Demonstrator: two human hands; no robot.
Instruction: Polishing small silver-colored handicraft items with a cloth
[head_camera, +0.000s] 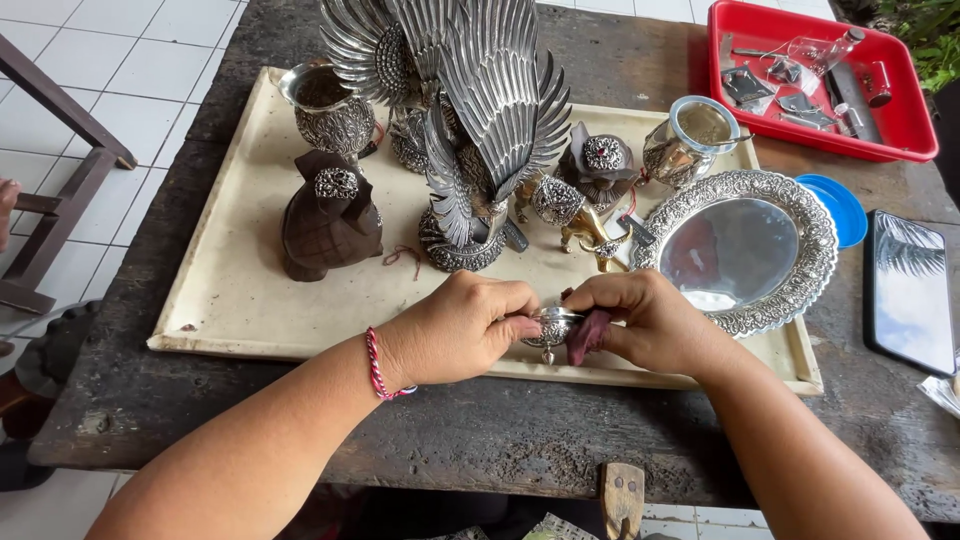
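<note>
Small silver ornament pinched between both hands: left hand grips its left side, right hand closes on it with a dark red cloth. Held above front edge of cream tray (crowded with silverware), on worn wooden table; white tiled floor beyond.

Small embossed silver piece w/ dark red cloth, held above tray edge.

The small silver piece is mostly hidden by fingers — the winged silver statue is cut off at the top edge.
</note>
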